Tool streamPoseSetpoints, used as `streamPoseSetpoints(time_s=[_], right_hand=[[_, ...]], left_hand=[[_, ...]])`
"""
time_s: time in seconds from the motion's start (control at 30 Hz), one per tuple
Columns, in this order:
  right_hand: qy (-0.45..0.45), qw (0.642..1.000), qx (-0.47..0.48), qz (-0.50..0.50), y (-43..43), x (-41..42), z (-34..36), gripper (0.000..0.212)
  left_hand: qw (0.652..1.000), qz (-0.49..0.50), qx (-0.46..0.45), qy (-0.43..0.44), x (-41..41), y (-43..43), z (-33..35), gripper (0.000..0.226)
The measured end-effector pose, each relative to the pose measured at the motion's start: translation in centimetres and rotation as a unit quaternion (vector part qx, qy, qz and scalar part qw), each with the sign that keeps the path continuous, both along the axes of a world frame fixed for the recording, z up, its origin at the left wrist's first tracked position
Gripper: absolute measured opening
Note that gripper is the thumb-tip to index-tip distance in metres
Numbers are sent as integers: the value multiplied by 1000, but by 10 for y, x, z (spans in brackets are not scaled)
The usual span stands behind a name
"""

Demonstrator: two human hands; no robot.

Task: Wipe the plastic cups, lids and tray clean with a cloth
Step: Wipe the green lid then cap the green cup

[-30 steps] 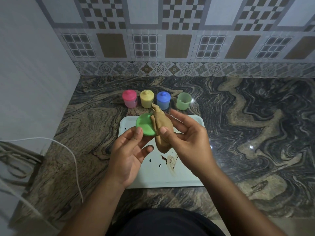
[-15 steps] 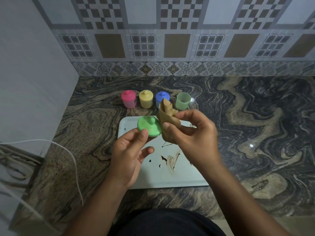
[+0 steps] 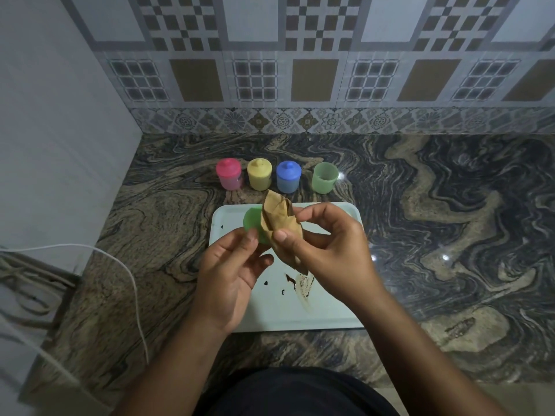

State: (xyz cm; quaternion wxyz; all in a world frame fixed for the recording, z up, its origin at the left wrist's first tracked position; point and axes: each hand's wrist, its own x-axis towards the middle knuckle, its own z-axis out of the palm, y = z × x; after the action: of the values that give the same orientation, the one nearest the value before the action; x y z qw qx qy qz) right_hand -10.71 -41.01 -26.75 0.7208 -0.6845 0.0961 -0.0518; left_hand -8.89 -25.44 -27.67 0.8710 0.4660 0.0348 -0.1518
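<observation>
My left hand (image 3: 231, 274) pinches a green lid (image 3: 253, 223) above the pale tray (image 3: 327, 310). My right hand (image 3: 327, 250) grips a bunched brown cloth (image 3: 277, 219) pressed against the lid, hiding most of its right side. Dark smears and drops (image 3: 300, 285) mark the tray's middle. Behind the tray stand a pink cup (image 3: 229, 174), a yellow cup (image 3: 259, 174) and a blue cup (image 3: 288, 176), each with its lid on, and an open green cup (image 3: 324, 177) at the right end.
The marbled stone counter (image 3: 435, 235) runs to a tiled back wall (image 3: 300, 85) and a plain wall at left. A white cable (image 3: 129, 274) loops along the counter's left side beside dark cords (image 3: 27, 283). The counter's front edge lies just below the tray.
The cloth lifted off the lid half a second ago and now presses against it again, covering more of it. Both hands stay above the tray.
</observation>
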Motion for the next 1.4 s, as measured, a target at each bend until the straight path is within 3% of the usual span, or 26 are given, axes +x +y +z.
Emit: streamPoseSetpoints(time_s=[0.13, 0.43, 0.53, 0.7, 0.93, 1.17, 1.4], right_hand=[[-24, 997, -19, -71, -1, 0, 0, 30], [-39, 995, -21, -94, 1, -4, 8, 32], [-58, 994, -70, -56, 4, -2, 5, 27], [-31, 997, -50, -51, 6, -1, 9, 23], [-22, 998, -30, -43, 10, 3, 12, 13], [-12, 999, -3, 34, 8, 0, 11, 21], [-28, 999, 30, 26, 4, -1, 14, 29]], left_hand=[[1000, 19, -8, 10, -1, -3, -1, 20], [998, 50, -3, 30, 0, -7, 4, 18], [999, 25, 9, 22, -2, -8, 4, 30], [998, -14, 51, -21, -3, -6, 3, 29], [999, 17, 13, 28, -4, -6, 4, 23], [1000, 1, -26, 12, -3, -7, 3, 29], [998, -2, 60, -13, -2, -5, 9, 24]])
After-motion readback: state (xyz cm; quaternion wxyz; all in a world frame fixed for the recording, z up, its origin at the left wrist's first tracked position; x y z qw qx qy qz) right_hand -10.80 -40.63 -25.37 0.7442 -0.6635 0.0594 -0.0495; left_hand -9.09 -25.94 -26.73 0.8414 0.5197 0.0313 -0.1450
